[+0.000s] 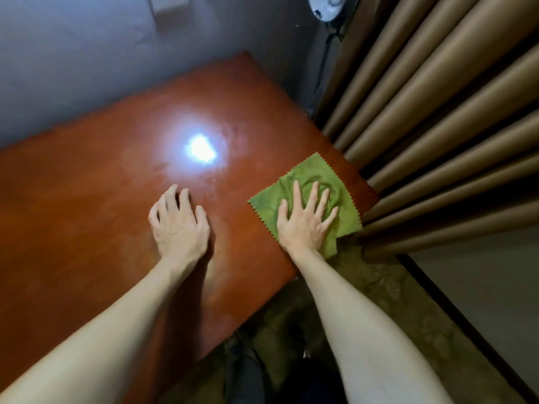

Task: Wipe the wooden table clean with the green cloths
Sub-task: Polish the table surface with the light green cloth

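I judge the job to be partway through. The table carries nothing but one cloth, and I see no crumbs or spills on it. Around the glare near the middle of the tabletop there are faint swirled smears and a hazy film, so the middle at least looks to need more passes. The left half and the far edge by the wall read as dull and even, but I cannot tell from here whether they have been wiped. The task speaks of cloths, yet only this one is in view.

The cloth lies at the near right corner of the tabletop, close to the curtain. It is spread mostly flat, with wrinkles bunched under the fingers, and its lowest part seems to hang just over the near edge.

My right hand lies palm down on the cloth, fingers straight and fanned wide, pressing it to the wood rather than gripping it. My left hand is well apart from it, toward the middle of the near edge. Its fingers are loosely bent and spread, with the tips resting on bare wood, and it holds nothing.
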A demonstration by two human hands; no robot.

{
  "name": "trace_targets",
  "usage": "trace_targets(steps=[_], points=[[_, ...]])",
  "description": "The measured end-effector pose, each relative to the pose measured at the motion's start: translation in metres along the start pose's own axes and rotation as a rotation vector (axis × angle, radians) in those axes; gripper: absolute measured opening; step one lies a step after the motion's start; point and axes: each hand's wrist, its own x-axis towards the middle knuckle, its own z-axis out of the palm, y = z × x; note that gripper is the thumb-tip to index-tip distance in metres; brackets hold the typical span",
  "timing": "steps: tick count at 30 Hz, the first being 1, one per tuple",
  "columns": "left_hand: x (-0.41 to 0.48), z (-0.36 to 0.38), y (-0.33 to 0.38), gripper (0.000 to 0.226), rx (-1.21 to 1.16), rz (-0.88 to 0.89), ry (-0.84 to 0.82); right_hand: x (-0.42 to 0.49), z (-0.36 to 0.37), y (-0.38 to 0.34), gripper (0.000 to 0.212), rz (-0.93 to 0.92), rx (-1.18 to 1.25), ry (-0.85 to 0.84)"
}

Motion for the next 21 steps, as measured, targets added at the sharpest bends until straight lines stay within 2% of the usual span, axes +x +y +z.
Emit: trace_targets(steps=[3, 6, 11, 16, 21], points=[[0.001, 0.017, 0.033, 0.054, -0.054, 0.053, -0.031, -0.022, 0.002, 0.005, 0.068, 0.137, 0.060, 0.057], [-0.002, 0.033, 0.048, 0.059, -0.022, -0.014, 0.000, -0.042, 0.008, 0.007, 0.074, 0.143, 0.061, 0.049], [-0.002, 0.040, 0.045, 0.060, 0.043, -0.013, 0.026, 0.058, 0.001, 0.008, 0.077, 0.364, 0.044, 0.052], [0.000, 0.041, 0.046, 0.061, 0.055, -0.023, 0.017, 0.119, -0.010, 0.031, 0.071, 0.284, 0.029, 0.044], [0.000, 0.035, 0.047, 0.061, 0.032, -0.014, -0.001, 0.043, -0.007, 0.035, 0.064, 0.155, 0.033, 0.094]])
